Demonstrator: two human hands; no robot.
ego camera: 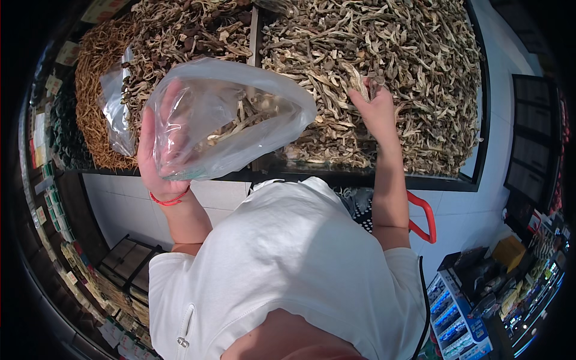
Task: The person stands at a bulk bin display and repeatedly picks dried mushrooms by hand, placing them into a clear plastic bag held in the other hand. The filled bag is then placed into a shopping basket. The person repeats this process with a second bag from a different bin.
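My left hand [164, 139] holds up a clear plastic bag [234, 157], its palm and fingers showing through the film. The bag's mouth gapes towards me, and a few dried mushroom pieces [243, 117] lie inside it. Over the right-hand bin, my right hand [377, 105] pinches pale dried mushroom stems [355, 78] between thumb and fingers. Below and around that hand spreads a thick heap of dried mushrooms [432, 90]. A second, darker heap of dried mushrooms [193, 36] is partly hidden behind the bag.
A wooden divider [254, 36] separates the two mushroom heaps. Orange-brown dried strands [96, 99] fill the far left, with another clear plastic bag [119, 108] on them. A black bin edge [441, 183] runs before my body. A red handle [425, 216] stands beside my right arm.
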